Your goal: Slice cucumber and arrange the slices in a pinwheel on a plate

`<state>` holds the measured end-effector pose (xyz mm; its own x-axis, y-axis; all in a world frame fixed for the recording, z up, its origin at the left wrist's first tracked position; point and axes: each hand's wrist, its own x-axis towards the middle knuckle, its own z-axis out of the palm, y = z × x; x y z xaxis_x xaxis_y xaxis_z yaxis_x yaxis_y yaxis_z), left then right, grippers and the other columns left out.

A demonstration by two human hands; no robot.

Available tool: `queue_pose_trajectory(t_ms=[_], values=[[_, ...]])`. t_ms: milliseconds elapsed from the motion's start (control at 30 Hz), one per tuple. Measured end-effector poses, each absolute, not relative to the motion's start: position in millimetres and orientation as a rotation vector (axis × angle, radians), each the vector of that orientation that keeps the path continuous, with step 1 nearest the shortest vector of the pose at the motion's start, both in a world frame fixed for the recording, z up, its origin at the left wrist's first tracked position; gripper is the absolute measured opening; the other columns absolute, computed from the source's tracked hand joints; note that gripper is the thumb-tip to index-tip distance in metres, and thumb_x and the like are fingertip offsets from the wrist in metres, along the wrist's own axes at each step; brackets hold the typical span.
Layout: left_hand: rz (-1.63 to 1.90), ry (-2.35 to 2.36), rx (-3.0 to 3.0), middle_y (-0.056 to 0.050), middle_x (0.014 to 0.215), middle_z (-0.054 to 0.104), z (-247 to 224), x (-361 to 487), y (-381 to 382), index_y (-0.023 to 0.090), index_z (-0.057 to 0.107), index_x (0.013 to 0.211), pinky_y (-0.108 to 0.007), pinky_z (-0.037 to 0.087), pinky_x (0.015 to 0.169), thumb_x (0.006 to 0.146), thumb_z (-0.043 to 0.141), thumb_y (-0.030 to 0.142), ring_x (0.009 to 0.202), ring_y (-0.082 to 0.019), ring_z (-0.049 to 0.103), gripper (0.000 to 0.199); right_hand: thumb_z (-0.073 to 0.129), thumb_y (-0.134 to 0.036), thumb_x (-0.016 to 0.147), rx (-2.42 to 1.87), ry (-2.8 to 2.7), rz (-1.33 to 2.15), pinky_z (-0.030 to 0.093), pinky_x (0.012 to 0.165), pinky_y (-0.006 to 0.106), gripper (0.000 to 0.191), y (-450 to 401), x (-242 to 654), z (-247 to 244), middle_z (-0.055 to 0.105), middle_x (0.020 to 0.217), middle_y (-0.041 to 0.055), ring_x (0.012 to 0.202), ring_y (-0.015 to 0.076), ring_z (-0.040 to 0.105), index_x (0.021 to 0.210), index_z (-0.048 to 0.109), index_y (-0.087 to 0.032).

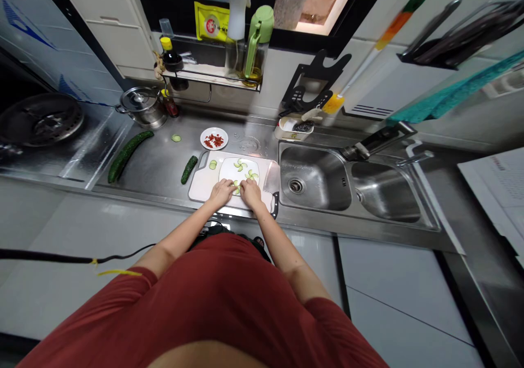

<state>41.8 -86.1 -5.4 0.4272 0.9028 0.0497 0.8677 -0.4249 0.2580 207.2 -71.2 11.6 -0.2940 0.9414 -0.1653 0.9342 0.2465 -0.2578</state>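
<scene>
Left hand (221,192) and right hand (250,193) meet at the near edge of a white plate (239,166) on a plastic cutting board (200,185), the fingers (229,189) curled and narrowly spaced, with a crescent cucumber slice (236,188) between them, about equally near both hands (any grip cannot be told). Further slices (250,174) lie beyond the fingers, their long axes scattered; a dark-skinned cucumber piece (189,169) slants left of the board.
</scene>
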Motion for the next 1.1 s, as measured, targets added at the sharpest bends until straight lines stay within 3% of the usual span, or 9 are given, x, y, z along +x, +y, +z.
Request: queue_pose_trajectory(t_ms=[867,1100], values=[[0.172,1.549,2.472,-0.009,0.103,0.059,8.0,44.3,-86.0,0.025,0.069,0.113,-0.032,0.04,0.078,0.093,0.041,0.021,0.098,-0.022,0.046,0.035,0.04,-0.022,0.096,-1.856,-2.46,0.476,0.038,0.084,0.03,0.025,-72.0,206.1,18.4,0.059,0.109,0.0097,0.103,0.0228,0.047,0.108,0.062,-0.019],[0.142,1.57,2.442,-0.01,0.099,0.061,12.0,46.6,-80.0,0.023,0.072,0.104,-0.034,0.041,0.079,0.091,0.044,0.022,0.097,-0.023,0.048,0.032,0.038,-0.024,0.098,-1.886,-2.478,0.506,0.039,0.082,0.03,0.026,-69.4,204.7,19.0,0.058,0.11,0.0104,0.103,0.023,0.047,0.108,0.062,-0.019]])
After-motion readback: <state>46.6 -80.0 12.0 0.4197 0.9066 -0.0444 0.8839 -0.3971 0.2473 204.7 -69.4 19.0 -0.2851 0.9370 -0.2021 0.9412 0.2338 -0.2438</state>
